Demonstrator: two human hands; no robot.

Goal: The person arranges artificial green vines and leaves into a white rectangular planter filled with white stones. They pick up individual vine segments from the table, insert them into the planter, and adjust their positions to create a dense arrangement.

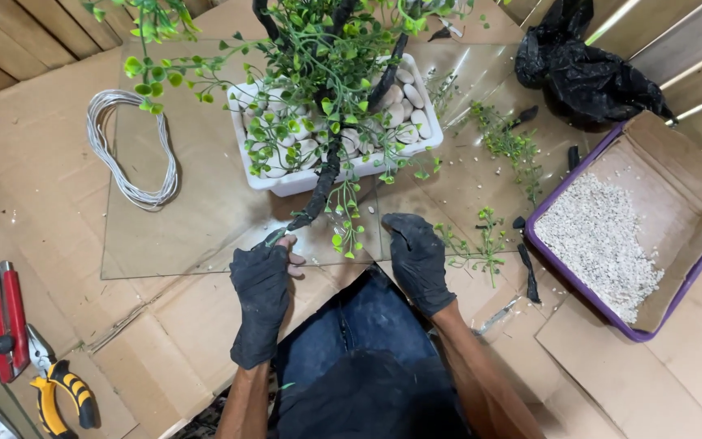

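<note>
Both my hands wear black gloves. My left hand (263, 284) pinches the lower tip of a dark, black-wrapped branch (322, 183) that droops out of a white rectangular planter (286, 180). White pebbles (404, 102) fill the planter, and green artificial leafy sprigs (318, 57) rise from it. My right hand (418, 258) rests with curled fingers on the glass sheet (188, 236), next to a hanging green sprig (347, 223), holding nothing that I can see. The planter stands on the glass sheet, which lies over flattened cardboard.
A coil of pale wire (127, 146) lies left of the planter. Red cutter (8, 317) and yellow-handled pliers (58, 394) sit at lower left. A purple-edged box of white gravel (603, 244) is on the right, a black plastic bag (582, 69) behind it. Loose sprigs (505, 142) and dark strips (527, 272) lie around.
</note>
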